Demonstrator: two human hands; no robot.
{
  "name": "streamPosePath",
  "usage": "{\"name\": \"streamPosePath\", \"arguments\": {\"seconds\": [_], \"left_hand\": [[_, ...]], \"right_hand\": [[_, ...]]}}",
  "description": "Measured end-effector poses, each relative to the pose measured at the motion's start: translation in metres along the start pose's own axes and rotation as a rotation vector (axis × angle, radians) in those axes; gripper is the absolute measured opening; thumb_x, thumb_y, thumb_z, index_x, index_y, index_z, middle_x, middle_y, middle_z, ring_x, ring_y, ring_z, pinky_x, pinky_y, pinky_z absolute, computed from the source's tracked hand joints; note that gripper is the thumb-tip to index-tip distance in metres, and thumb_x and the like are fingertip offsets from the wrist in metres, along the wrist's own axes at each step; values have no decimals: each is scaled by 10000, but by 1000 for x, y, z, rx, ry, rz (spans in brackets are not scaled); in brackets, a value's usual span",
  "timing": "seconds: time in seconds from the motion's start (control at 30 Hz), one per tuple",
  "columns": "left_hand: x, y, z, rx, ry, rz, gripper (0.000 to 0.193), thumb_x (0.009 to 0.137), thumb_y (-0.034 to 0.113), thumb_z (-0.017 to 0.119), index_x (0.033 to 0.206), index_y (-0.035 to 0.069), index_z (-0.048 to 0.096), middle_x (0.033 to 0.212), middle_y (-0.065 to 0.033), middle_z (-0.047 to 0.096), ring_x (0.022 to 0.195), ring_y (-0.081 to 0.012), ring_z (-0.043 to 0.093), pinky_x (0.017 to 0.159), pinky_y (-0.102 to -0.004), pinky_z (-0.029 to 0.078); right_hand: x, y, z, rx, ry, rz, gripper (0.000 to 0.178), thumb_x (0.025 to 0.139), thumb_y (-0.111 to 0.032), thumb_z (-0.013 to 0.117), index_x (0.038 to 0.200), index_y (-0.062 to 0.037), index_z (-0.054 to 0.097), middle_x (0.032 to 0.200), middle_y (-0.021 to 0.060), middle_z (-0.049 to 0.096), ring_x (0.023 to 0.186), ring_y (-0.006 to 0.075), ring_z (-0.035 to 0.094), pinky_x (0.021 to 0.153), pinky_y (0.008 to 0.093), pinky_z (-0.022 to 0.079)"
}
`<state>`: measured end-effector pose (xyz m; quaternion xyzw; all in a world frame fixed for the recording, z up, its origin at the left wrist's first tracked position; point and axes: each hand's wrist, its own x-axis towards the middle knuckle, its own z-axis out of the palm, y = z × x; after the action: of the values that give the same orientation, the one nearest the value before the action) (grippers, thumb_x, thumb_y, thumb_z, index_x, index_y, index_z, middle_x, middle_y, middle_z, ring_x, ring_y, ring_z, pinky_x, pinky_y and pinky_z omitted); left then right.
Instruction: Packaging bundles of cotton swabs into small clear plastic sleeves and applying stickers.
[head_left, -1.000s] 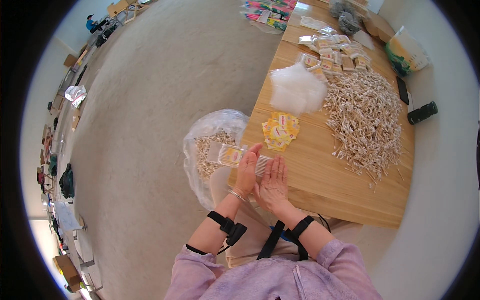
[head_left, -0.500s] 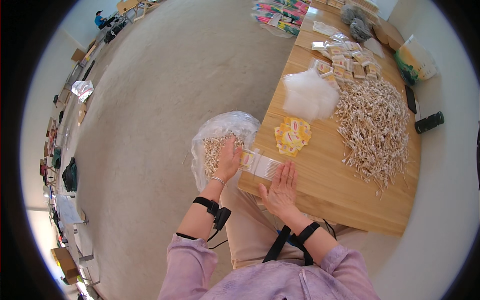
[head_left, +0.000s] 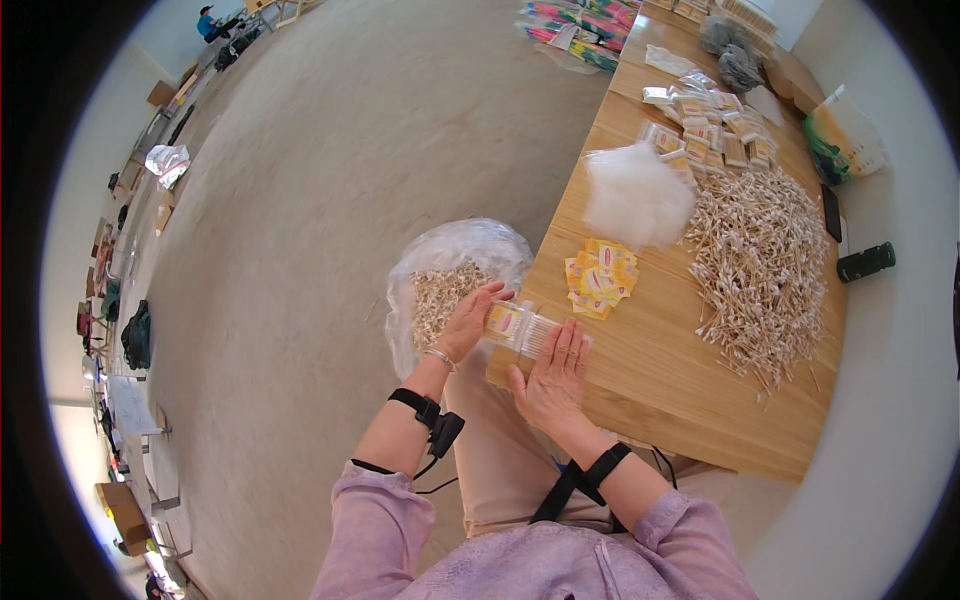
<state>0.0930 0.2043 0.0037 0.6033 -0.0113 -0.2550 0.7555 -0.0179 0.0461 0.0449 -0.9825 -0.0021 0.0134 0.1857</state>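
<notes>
A clear plastic packet of cotton swabs with a yellow card at its left end lies at the table's left edge. My left hand is against that end, its fingers stretched along the far side and its thumb hard to see. My right hand rests flat over the packet's right end, fingers extended, covering part of the swabs. Just beyond is a loose pile of yellow cards. Farther back lies a stack of clear plastic bags. A large heap of loose cotton swabs spreads to the right.
Filled swab packets lie farther back on the wooden table. A phone and a dark cylinder are by the right wall. A plastic sack of swabs stands left of the table. Someone sits far off.
My left hand has turned, its fingers now pointing right along the packet instead of up. The packet now shows swabs pushed together toward the card. My right hand stays flat on it.
</notes>
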Motion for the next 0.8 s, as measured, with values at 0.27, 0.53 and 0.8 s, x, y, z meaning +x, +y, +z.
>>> {"name": "streamPosePath", "arguments": {"seconds": [0.27, 0.53, 0.8], "left_hand": [[-4, 3, -2, -14, 17, 19, 487, 1002, 368, 354, 1308, -4, 428, 1255, -126, 554, 1126, -170, 530, 970, -291, 428], [-5, 6, 0, 36, 55, 33, 460, 1005, 350, 352, 1273, -9, 459, 1236, -131, 570, 1109, -173, 546, 962, -292, 434], [-4, 8, -9, -126, 93, 50, 702, 969, 552, 239, 1350, -17, 397, 1343, -160, 475, 1244, -216, 439, 1055, -330, 326]], "right_hand": [[10, -19, 11, 14, -35, 0, 940, 852, -474, 500, 1393, 148, 47, 1480, 317, 19, 1397, 429, -46, 1129, 481, -23], [15, -31, 16, 25, -43, -35, 957, 849, -475, 513, 1395, 144, 30, 1480, 319, 15, 1395, 434, -48, 1127, 485, -17], [33, -13, 9, 767, 322, 49, 718, 929, -302, 415, 1437, 65, 67, 1516, 235, 69, 1418, 351, 21, 1140, 414, 30]]}}
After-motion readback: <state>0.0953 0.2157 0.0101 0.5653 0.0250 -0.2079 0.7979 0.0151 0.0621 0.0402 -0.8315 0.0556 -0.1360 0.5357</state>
